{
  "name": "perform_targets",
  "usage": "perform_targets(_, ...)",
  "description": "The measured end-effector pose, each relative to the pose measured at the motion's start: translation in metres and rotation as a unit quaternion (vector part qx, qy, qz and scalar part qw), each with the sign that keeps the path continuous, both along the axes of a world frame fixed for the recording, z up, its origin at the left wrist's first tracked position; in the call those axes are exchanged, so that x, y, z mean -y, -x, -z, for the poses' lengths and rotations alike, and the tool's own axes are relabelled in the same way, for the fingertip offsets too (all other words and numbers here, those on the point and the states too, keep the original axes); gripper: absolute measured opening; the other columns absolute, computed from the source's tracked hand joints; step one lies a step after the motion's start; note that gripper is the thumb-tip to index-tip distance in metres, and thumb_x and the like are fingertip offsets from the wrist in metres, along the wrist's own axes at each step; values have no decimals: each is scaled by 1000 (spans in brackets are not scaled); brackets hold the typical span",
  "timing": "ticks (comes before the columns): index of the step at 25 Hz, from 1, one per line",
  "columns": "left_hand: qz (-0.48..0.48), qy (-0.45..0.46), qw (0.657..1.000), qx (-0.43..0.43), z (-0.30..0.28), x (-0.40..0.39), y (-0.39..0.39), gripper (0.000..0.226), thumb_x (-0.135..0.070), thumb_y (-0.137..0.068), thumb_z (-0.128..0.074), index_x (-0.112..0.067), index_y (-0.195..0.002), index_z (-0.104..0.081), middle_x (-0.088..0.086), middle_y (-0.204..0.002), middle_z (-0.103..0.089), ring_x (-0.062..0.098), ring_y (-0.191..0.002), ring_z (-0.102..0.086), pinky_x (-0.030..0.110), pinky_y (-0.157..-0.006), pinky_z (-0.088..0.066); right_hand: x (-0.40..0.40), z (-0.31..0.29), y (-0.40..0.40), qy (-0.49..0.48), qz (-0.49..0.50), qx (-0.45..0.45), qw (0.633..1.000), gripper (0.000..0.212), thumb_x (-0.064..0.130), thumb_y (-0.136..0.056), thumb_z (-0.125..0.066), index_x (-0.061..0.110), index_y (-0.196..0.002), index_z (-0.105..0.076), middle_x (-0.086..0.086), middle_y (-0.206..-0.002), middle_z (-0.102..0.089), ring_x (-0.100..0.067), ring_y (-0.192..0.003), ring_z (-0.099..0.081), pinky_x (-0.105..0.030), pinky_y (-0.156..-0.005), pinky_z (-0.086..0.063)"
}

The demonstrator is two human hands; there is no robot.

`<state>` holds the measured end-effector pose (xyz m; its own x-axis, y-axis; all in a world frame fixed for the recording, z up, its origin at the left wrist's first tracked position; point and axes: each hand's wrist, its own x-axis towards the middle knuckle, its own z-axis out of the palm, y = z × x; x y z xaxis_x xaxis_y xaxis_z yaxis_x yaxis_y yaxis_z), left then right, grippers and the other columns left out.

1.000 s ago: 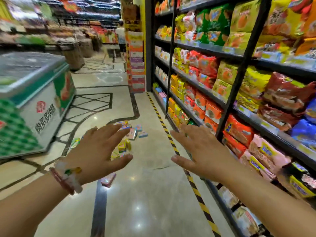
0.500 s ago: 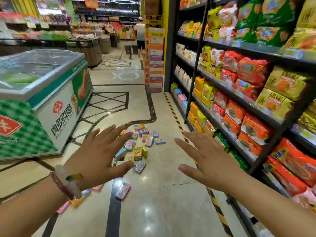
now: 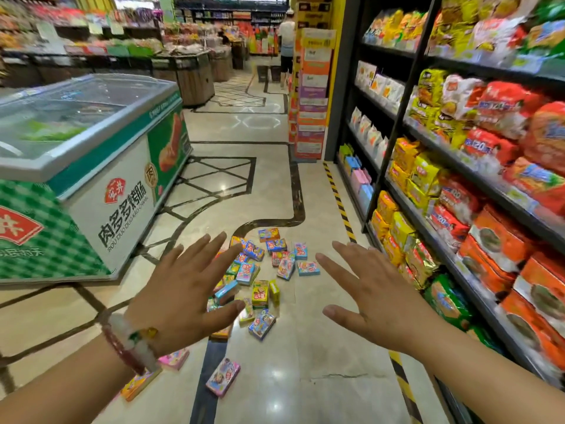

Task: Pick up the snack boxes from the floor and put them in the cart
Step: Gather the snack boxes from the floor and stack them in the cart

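Fingers (image 3: 211,249) of the left hand (image 3: 183,295) hide some snack boxes (image 3: 260,270).

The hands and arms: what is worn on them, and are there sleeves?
Both forearms are bare; no sleeve shows. The left hand has at its wrist a dark red bead bracelet and a pale bracelet with green and amber beads. The right hand has no bracelet; a ring cannot be made out.

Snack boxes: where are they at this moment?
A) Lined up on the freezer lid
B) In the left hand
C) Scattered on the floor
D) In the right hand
C: the snack boxes lie loose on the floor ahead, while the left hand and right hand are spread open above them, holding nothing.
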<state>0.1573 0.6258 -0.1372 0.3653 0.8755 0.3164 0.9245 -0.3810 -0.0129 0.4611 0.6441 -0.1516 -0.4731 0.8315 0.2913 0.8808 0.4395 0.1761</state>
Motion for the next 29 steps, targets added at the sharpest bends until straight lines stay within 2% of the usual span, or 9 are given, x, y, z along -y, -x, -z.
perform_targets(3,-25,3,1000,6,8,-52,-11,75,-71,-81,-33,-30,-144,-30,8,-147,-41,28,-132,-43,50,-101,-37,-64,8,-5,17,-21,-4,1000,67,66,-94,-18,27,-143,-40,-10,-141,-50,-26,-129,-38,-38,-106,-18)
perform_targets(7,-37,21,999,21,22,-113,-12,77,-70,-81,-34,-29,-145,-30,7,-148,-39,27,-134,-39,40,-108,-23,-135,18,0,21,-29,3,999,66,66,-93,-18,28,-145,-38,-8,-141,-51,-26,-126,-46,-37,-106,-20)
perform_targets(9,-45,29,998,15,29,-144,-8,77,-69,-81,-35,-27,-144,-33,8,-146,-42,27,-132,-41,38,-104,-18,-169,25,5,29,-36,-4,999,67,66,-93,-19,27,-145,-39,-8,-141,-50,-25,-128,-39,-36,-106,-18)
perform_targets(12,-43,40,998,12,43,-196,4,76,-68,-81,-36,-25,-144,-35,9,-145,-44,27,-131,-42,37,-102,-18,-226,39,17,39,-49,-22,998,68,65,-94,-17,25,-146,-36,-11,-143,-48,-25,-129,-31,-37,-106,-17)
perform_targets(18,-24,57,998,23,81,-331,44,74,-64,-79,-40,-22,-139,-40,9,-142,-48,25,-129,-38,41,-101,-24,-340,90,57,78,-38,-72,994,65,65,-95,-17,30,-150,-23,-11,-145,-45,-26,-131,-31,-36,-110,-14)
perform_targets(20,-23,64,997,24,107,-380,58,73,-63,-78,-41,-21,-137,-44,10,-141,-49,27,-128,-42,41,-100,-24,-380,124,71,96,-31,-90,991,64,64,-95,-17,30,-149,-26,-12,-144,-45,-27,-132,-32,-36,-111,-14)
perform_targets(24,-12,90,995,37,214,-456,76,72,-62,-78,-42,-20,-137,-46,11,-138,-51,29,-125,-48,42,-98,-30,-437,241,91,138,-15,-131,982,64,62,-96,-20,26,-149,-23,-8,-145,-39,-26,-132,-34,-35,-111,-16)
perform_targets(27,-26,124,991,37,348,-489,87,70,-62,-79,-38,-21,-136,-41,12,-136,-54,32,-120,-54,47,-97,-42,-455,376,101,194,14,-152,969,63,60,-97,-20,26,-150,-20,-6,-143,-38,-23,-128,-35,-27,-113,-7)
perform_targets(29,-48,164,984,40,457,-504,91,69,-61,-80,-38,-19,-135,-42,13,-132,-57,35,-116,-58,53,-90,-48,-461,484,105,226,40,-152,962,64,59,-97,-19,21,-149,-25,-8,-141,-44,-22,-126,-37,-27,-112,-11)
